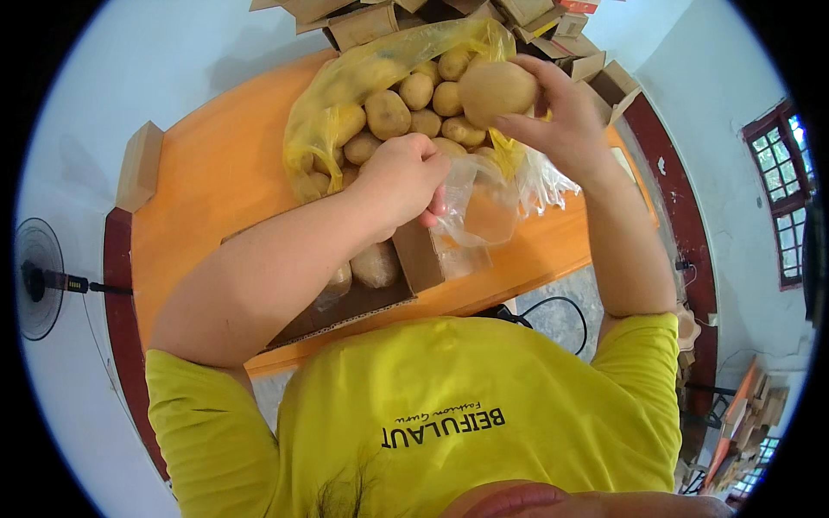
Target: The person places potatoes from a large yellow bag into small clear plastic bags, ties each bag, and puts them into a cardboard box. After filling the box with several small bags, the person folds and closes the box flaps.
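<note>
My right hand [567,120] holds a large potato [497,96] in its fingers, above the right side of an open yellow plastic bag [304,129]. Inside that bag lie several loose potatoes [387,115]. Pinched in my left hand [411,181] is a clear plastic bag [479,207], which hangs to the right of the fist. Below my left forearm stands an open cardboard box [421,256] at the table's near edge. It contains potatoes wrapped in clear film [375,265]; the forearm hides part of the box.
An orange table [214,142] carries all this. More clear plastic bags [550,181] bunch beside the yellow bag. Cardboard boxes [363,26] are heaped behind it, and another carton [139,167] sits at the left edge. A fan [40,278] stands left; a black cable [570,301] loops below the table.
</note>
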A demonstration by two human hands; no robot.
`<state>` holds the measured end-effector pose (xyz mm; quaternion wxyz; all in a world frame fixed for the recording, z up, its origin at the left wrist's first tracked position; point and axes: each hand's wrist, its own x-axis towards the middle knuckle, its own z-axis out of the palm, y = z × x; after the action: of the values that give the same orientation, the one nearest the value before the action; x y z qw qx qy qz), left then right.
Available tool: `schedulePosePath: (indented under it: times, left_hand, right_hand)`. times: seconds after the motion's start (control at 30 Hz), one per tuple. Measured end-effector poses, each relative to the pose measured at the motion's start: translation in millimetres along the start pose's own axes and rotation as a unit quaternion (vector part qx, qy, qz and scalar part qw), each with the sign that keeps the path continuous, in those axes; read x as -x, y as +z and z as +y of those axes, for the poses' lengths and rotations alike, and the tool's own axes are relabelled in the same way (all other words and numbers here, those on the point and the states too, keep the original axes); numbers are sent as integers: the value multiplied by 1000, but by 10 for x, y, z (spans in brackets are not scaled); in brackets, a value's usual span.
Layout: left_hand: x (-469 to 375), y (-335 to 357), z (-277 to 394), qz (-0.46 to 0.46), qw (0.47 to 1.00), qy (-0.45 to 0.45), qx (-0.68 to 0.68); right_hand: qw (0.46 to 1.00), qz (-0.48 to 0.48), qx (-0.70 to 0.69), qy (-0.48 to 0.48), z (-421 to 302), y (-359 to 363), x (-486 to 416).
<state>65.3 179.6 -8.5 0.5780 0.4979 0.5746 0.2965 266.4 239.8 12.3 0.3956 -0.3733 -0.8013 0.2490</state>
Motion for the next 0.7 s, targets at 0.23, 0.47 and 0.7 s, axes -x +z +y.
schedulePosePath:
  times: [0.23, 0.47, 0.7]
  left_hand:
    - [43, 46, 31, 15, 1000, 10, 3]
    - [103, 128, 90, -1, 999, -7, -42]
    - [24, 359, 182, -33, 999, -13, 6]
  right_hand:
    - [873, -268, -320, 254, -244, -25, 670]
    - [881, -161, -306, 323, -156, 15, 681]
    - [963, -109, 141, 200, -356, -191, 593]
